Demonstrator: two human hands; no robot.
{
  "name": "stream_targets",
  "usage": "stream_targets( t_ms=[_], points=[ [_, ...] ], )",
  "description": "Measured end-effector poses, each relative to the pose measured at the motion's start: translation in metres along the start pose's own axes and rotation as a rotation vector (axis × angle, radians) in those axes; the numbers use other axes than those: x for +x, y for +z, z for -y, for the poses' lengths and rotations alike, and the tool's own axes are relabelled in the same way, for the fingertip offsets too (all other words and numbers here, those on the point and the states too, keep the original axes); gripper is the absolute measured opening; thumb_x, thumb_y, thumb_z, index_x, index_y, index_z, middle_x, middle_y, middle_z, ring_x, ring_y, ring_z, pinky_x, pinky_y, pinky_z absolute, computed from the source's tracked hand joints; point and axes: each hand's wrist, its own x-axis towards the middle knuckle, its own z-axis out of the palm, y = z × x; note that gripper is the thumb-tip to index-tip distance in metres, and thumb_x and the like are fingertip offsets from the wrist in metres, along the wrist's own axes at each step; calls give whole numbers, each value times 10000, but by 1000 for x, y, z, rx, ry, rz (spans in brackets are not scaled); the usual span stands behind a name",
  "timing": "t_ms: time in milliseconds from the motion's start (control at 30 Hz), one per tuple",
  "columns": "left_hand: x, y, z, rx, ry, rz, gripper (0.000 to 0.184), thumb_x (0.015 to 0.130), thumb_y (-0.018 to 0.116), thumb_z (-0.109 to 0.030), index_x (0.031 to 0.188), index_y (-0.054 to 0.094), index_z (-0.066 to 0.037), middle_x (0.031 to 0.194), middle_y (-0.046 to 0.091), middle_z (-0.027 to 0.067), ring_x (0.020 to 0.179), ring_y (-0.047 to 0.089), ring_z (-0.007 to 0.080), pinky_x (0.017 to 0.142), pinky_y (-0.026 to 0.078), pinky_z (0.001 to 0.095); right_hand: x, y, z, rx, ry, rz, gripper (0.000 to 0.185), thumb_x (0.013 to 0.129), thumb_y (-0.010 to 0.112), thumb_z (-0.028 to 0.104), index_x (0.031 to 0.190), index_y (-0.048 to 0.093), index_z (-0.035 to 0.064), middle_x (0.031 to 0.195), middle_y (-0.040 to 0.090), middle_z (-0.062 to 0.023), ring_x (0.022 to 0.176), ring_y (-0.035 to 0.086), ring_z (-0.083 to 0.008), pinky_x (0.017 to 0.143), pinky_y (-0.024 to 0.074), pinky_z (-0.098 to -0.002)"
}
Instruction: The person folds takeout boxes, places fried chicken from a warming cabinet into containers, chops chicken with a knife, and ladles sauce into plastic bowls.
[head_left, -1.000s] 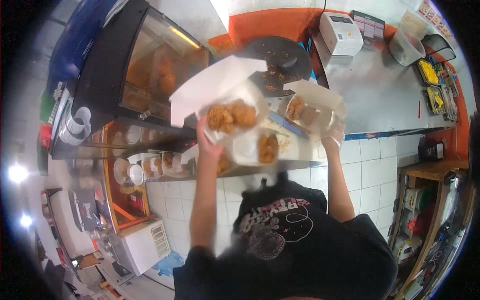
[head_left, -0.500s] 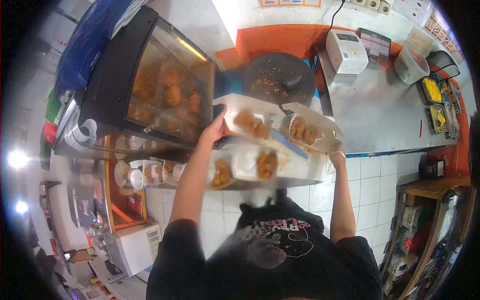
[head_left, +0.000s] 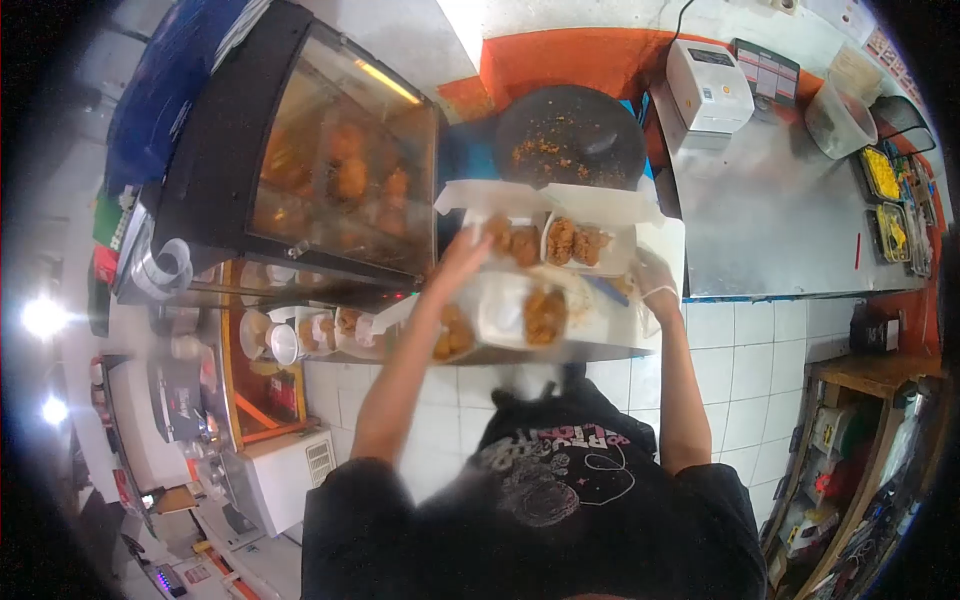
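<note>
Two open white takeaway boxes stand side by side on the counter, a left box (head_left: 477,200) and a right box (head_left: 625,240), their lids raised at the back. Pieces of fried chicken (head_left: 577,243) lie in each. My left hand (head_left: 466,255) is at the left box's near left side, its slightly blurred fingers stretched towards the chicken. Beside the right box's right side is my right hand (head_left: 655,280), in what looks like a clear glove, fingers extended. A blue-handled utensil (head_left: 606,290) lies partly covered in front of that box. Nearer me sits another open box (head_left: 498,312) with chicken.
A glass-fronted warming cabinet (head_left: 340,170) with fried chicken stands on the left. Behind the boxes is a dark round pan (head_left: 572,135) with crumbs. A label printer (head_left: 708,85) and a plastic tub (head_left: 840,120) stand on the steel counter (head_left: 780,230) to the right.
The two boxes that my hands held tilted by their outer sides now stand level on the counter by the pan. My left hand has moved inward; my right hand has moved slightly left.
</note>
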Motion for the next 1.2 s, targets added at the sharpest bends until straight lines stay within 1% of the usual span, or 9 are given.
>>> stream_targets(
  t_ms=[133, 233, 533, 667, 800, 867, 1067, 1133, 1200],
  points=[
    [-109, -4, -76, 126, 451, -176, 380, 979, 559, -287, 1257, 582, -28, 1286, 588, 152, 1190, 562, 286, 1008, 430, 373, -19, -5, 37, -112, -6, -234, 408, 927, 588, 224, 1173, 613, -100, 1081, 689, -219, 992, 675, -267, 890, 501, -335],
    [-142, 23, -86, 25, 594, -57, 222, 983, 558, -192, 1006, 684, -10, 1125, 658, 130, 1072, 621, 263, 939, 481, 366, -30, 5, 75, 485, 107, -168, 402, 953, 607, 289, 1162, 619, -54, 976, 677, -90, 894, 637, -150, 799, 505, -281],
    [-181, 56, -125, -36, 758, -185, 673, 789, 729, -86, 1377, 403, -57, 1185, 533, 177, 982, 624, 315, 833, 520, 380, -41, 79, 137, 996, -115, -188, 695, 969, 591, 242, 1527, 233, 35, 1569, 212, -211, 1422, 300, -285, 1148, 293, -395],
    [-177, 44, -114, -108, 747, -430, 583, 756, 681, 18, 1285, 440, -37, 1144, 540, 168, 953, 620, 325, 767, 525, 406, -58, 108, 161, 843, -170, -106, 561, 1018, 464, 271, 1525, 281, 115, 1550, 298, -152, 1406, 340, -277, 1130, 322, -374],
    [-161, 15, -104, -143, 796, -562, 547, 787, 614, 46, 1295, 431, -43, 1101, 543, 177, 929, 611, 342, 744, 517, 407, -99, 128, 176, -500, -656, -285, 613, 1001, 524, 263, 1509, 272, 29, 1572, 261, -180, 1430, 284, -318, 1163, 232, -406],
    [-158, -3, -102, -283, 800, -472, 521, 814, 589, 45, 1299, 428, -55, 1077, 559, 169, 919, 618, 345, 736, 513, 413, -130, 151, 215, 152, -409, -315, 634, 1008, 516, 313, 1525, 251, 59, 1559, 282, -191, 1425, 290, -320, 1166, 215, -423],
    [-191, -3, -76, -374, 966, -414, 312, 788, 703, -45, 1031, 506, -50, 922, 554, 134, 749, 638, 335, 653, 526, 447, -117, 147, 204, -72, -667, -417, 685, 1007, 497, 385, 1556, 170, 137, 1562, 272, -168, 1392, 359, -342, 1143, 298, -466],
    [-213, 1, -59, -215, 1136, -290, 293, 772, 701, -26, 1004, 525, -59, 913, 561, 111, 796, 652, 302, 665, 544, 430, -121, 140, 238, 1101, -303, -213, 727, 964, 472, 561, 1553, 170, 260, 1595, 190, -158, 1427, 259, -419, 1153, 251, -569],
    [-223, -8, -43, -98, 1181, -227, 320, 780, 727, -72, 1044, 547, -52, 1019, 597, 104, 888, 668, 280, 722, 563, 408, -127, 144, 261, 1118, -324, -193, 751, 954, 435, 607, 1555, 150, 257, 1594, 193, -165, 1418, 267, -437, 1148, 242, -592]
  ],
)
